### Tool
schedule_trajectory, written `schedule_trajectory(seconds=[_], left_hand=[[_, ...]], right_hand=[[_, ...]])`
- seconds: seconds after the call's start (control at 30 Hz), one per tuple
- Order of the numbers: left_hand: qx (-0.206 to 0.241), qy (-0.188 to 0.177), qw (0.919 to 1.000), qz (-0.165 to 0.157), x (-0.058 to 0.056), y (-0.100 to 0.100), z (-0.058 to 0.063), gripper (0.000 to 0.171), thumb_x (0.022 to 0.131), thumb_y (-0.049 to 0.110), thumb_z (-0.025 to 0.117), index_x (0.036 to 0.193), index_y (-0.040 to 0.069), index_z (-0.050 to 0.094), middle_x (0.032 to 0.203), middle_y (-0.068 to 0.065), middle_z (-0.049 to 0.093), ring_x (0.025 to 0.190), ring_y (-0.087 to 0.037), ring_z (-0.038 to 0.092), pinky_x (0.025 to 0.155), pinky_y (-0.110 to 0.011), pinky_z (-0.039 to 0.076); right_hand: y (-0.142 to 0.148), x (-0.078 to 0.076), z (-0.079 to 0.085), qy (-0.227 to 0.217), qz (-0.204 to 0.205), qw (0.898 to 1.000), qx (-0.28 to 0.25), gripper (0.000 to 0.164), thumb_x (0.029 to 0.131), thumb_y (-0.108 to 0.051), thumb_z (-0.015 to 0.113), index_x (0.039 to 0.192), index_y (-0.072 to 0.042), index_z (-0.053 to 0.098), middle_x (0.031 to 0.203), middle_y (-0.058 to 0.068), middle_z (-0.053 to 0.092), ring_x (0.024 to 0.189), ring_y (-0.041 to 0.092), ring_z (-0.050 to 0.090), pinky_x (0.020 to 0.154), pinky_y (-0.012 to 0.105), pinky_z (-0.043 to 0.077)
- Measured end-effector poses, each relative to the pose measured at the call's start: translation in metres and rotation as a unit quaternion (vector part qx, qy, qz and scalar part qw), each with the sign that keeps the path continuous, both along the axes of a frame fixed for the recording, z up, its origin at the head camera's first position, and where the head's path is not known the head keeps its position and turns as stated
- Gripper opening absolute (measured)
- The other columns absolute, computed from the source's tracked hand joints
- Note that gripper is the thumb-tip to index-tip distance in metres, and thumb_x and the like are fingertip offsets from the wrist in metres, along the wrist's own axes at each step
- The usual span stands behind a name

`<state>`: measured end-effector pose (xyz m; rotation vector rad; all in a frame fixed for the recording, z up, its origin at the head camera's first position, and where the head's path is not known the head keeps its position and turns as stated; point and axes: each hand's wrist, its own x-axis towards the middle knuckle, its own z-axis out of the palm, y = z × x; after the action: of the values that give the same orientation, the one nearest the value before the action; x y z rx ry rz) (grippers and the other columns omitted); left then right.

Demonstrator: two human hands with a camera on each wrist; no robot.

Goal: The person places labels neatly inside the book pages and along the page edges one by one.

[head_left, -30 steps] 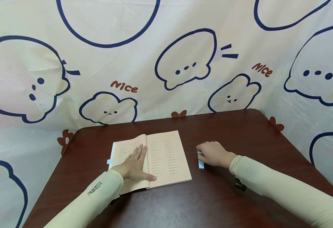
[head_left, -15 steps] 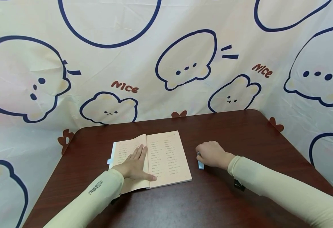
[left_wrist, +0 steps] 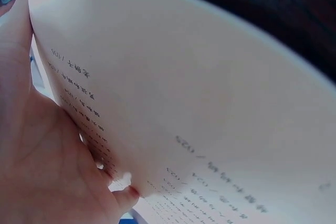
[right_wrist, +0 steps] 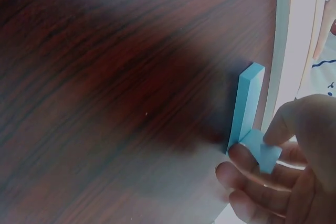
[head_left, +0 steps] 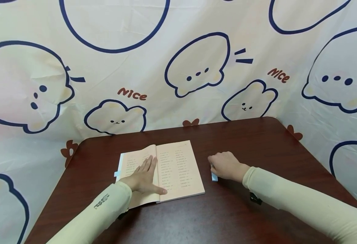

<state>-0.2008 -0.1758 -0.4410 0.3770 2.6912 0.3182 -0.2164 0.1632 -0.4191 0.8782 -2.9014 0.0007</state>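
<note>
An open book (head_left: 182,173) lies on the table, columns of small print on its pages. Across its left page and the fold, my left hand (head_left: 143,179) rests with straight, spread fingers, the thumb reaching onto the right page. Right of the book is a narrow, light blue pad (right_wrist: 247,103) that looks like sticky notes. My right hand (head_left: 227,165) bends over its far end. In the right wrist view, thumb and fingers pinch a small blue sheet (right_wrist: 262,150) at that end; whether it is still joined to the pad cannot be told.
A light blue tab (head_left: 116,174) sticks out from the book's left edge. The dark brown wooden table (head_left: 178,223) has rounded far corners. Cloth with cartoon drawings (head_left: 154,67) hangs behind the table and along its sides.
My right hand has shifted slightly left over the pad, covering more of its far end. The left hand and the book stay in place.
</note>
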Motion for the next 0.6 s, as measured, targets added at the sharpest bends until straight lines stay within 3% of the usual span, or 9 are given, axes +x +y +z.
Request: schedule_trajectory(seconds=[0.07,0.17,0.3,0.6], left_hand=[[-0.005,-0.006,1.0000,-0.001,0.001,0.001,0.003,0.150,0.062,0.090,0.067,0.162,0.011,-0.012,0.171,-0.010,-0.017,0.160,-0.029,-0.011,0.128,-0.055,0.007],[0.000,-0.011,0.9999,-0.006,0.004,0.002,0.009,0.149,0.063,0.089,0.068,0.162,0.009,-0.010,0.171,-0.012,-0.015,0.160,-0.032,-0.010,0.128,-0.057,0.006],[0.005,-0.010,0.9999,-0.006,0.005,0.004,0.013,0.149,0.064,0.088,0.069,0.162,0.007,-0.008,0.171,-0.014,-0.014,0.160,-0.033,-0.009,0.128,-0.057,0.006],[0.008,0.007,0.9999,-0.002,0.001,0.000,0.000,0.148,0.063,0.088,0.070,0.163,0.010,-0.008,0.171,-0.012,-0.014,0.160,-0.031,-0.009,0.127,-0.058,0.009]], right_hand=[[-0.002,0.001,0.000,0.002,-0.010,1.000,0.013,0.004,0.087,-0.011,0.063,0.084,-0.011,0.061,0.053,-0.004,0.046,0.045,0.011,0.038,0.040,0.027,0.029],[-0.006,0.003,-0.002,0.022,-0.017,0.999,0.029,0.008,0.087,-0.010,0.064,0.095,-0.007,0.063,0.052,-0.001,0.046,0.042,0.013,0.039,0.038,0.029,0.031],[-0.009,0.006,-0.005,0.058,-0.014,0.997,0.038,0.005,0.087,-0.010,0.066,0.087,-0.007,0.062,0.053,0.000,0.049,0.041,0.014,0.042,0.038,0.031,0.037],[-0.013,0.008,-0.011,0.086,-0.011,0.995,0.047,0.014,0.084,-0.016,0.067,0.076,-0.009,0.058,0.057,0.004,0.055,0.047,0.020,0.054,0.043,0.037,0.047]])
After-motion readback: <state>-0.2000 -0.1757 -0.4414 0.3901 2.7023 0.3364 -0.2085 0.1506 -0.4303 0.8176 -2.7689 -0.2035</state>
